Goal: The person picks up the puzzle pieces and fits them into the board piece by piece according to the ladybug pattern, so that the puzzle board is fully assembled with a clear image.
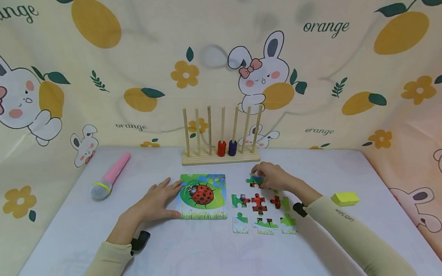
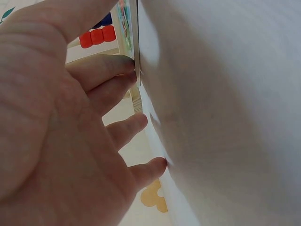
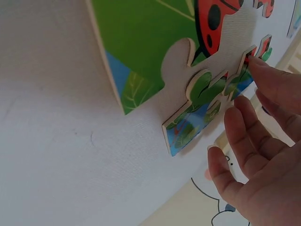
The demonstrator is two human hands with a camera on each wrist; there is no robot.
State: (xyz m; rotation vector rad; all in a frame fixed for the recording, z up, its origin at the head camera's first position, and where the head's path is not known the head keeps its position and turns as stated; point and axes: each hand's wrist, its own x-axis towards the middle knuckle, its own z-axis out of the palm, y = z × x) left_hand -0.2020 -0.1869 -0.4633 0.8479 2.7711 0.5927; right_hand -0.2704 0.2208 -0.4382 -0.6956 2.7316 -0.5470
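My left hand point(image 1: 154, 204) lies at the left edge of a square ladybug picture board point(image 1: 203, 196), its fingers spread. In the left wrist view, fingertips touch the edge of that board. My right hand point(image 1: 275, 177) is over the top row of loose jigsaw pieces, to the right of the board. Its thumb and fingers pinch a green, blue and red jigsaw piece point(image 3: 242, 85). Next to it lies a corner piece point(image 3: 188, 125) with leaves on blue. The red centre piece point(image 1: 259, 204) and a grass-edged piece point(image 1: 265, 226) lie nearer the front, spaced apart.
Behind the board stands a wooden peg rack point(image 1: 222, 157) with red beads point(image 1: 222, 148) and dark blue beads point(image 1: 232, 148). A pink toy microphone point(image 1: 111, 177) lies at the back left. To the right is a yellow block point(image 1: 345, 199). A patterned cloth backs the white table.
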